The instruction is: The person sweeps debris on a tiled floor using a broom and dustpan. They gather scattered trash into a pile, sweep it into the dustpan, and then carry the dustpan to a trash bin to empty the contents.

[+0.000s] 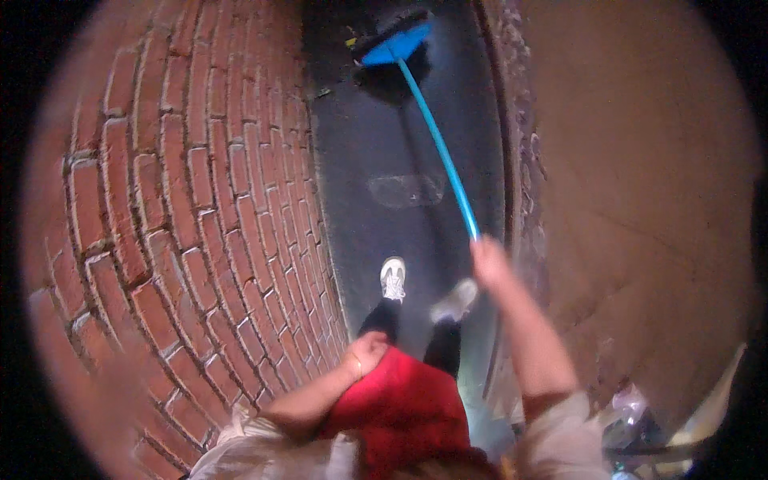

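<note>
My right hand [491, 262] is closed around the end of a light-blue broom handle [441, 150]. The handle slants away to a push broom's blue head [399, 47] at the top of the view. Dark bristles edge the far side of the head, and a shadow falls on the floor just below it. Against the left edge of the red apron [399, 396] rests my left hand [367, 353], its fingers curled. Whether it grips the cloth cannot be told. A thin bracelet circles the left wrist.
A brick wall [198, 198] runs close along the left. On the right stands a brown wall [636, 168] with a rough lower edge. The dark floor [372, 138] between them is narrow and bears a pale patch [408, 191]. Blurred, plastic-looking items [630, 408] lie at lower right.
</note>
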Motion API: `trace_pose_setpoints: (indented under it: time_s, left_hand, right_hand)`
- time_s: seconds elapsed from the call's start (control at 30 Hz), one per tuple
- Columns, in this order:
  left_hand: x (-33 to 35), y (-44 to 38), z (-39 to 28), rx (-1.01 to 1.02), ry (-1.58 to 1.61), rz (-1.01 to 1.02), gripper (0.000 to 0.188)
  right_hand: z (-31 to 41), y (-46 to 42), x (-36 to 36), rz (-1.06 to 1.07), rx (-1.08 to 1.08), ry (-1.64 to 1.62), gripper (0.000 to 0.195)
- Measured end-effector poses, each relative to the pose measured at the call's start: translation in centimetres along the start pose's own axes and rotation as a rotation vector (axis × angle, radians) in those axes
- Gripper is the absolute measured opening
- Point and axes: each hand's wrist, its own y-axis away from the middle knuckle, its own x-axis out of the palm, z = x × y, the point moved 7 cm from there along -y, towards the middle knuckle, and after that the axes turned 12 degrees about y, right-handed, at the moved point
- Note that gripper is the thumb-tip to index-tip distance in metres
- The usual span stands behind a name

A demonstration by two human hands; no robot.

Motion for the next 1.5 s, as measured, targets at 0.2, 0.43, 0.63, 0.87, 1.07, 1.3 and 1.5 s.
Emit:
trace_pose_setpoints:
  time_s: [0.2,0.43,0.63,0.87,1.07,1.3,1.5]
  left_hand:
    - [6.8,-3.2,0.7,0.074,0.406,0.092,0.037]
    - [4.8,-6.0,-2.1,0.118,0.556,-0.01,0.066]
    - [-10.0,-14.8,-16.5,0.115,0.514,-0.128,0.069]
    - [-18.3,-18.2,-32.0,0.286,0.138,-0.389,0.05]
    - [-6.4,-12.4,-21.3,0.317,0.524,-0.185,0.064]
    - [-2.0,-10.1,-15.5,0.047,0.694,-0.102,0.063]
    - [-13.0,-21.0,-27.8,0.19,0.539,-0.295,0.048]
  right_hand:
    - [-7.6,23.5,11.5,0.198,0.155,0.051,0.027]
    - [-5.9,24.4,19.8,0.414,0.216,-0.209,0.025]
    - [9.3,9.1,18.4,0.486,0.333,-0.565,0.026]
    - [21.1,0.8,9.7,0.349,0.113,-0.746,0.018]
    - [10.2,12.9,10.7,0.352,0.246,-0.691,0.015]
    - [9.0,17.5,12.2,0.558,0.542,-0.867,0.019]
    - [20.4,4.1,6.4,0.625,0.449,-0.985,0.018]
